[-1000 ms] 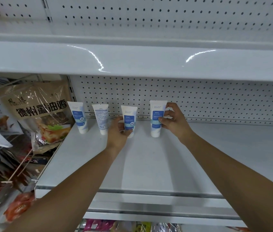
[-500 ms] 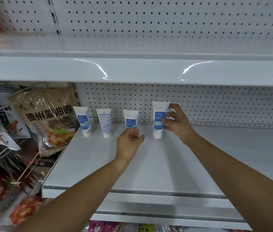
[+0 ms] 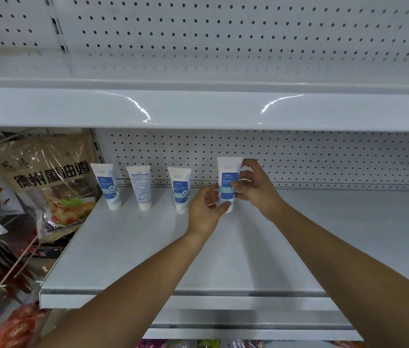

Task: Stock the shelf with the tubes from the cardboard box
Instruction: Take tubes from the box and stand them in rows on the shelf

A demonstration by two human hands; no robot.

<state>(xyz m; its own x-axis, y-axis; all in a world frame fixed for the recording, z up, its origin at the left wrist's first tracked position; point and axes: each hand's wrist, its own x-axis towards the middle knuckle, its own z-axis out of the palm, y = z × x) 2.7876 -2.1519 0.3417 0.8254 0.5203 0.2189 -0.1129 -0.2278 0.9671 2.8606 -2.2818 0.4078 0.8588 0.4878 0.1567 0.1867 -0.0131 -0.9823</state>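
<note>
Several white tubes with blue labels stand cap-down in a row at the back of the white shelf (image 3: 148, 247). From the left they are a first tube (image 3: 107, 187), a second tube (image 3: 140, 188) showing its back label, and a third tube (image 3: 181, 189). The fourth tube (image 3: 228, 177) is the rightmost and tallest. My right hand (image 3: 255, 187) pinches its right side at label height. My left hand (image 3: 204, 209) has its fingers curled round the tube's lower left, thumb at the cap. The cardboard box is out of view.
A perforated white back panel (image 3: 324, 159) runs behind the tubes. Another white shelf (image 3: 198, 106) hangs overhead. Bagged snacks, including a large brown packet (image 3: 48, 187), hang on hooks left of the shelf. Bare shelf stretches to the right of the tubes.
My left hand let go of the third tube, drew back, then moved right onto the fourth tube's base. My right hand kept its hold on that tube.
</note>
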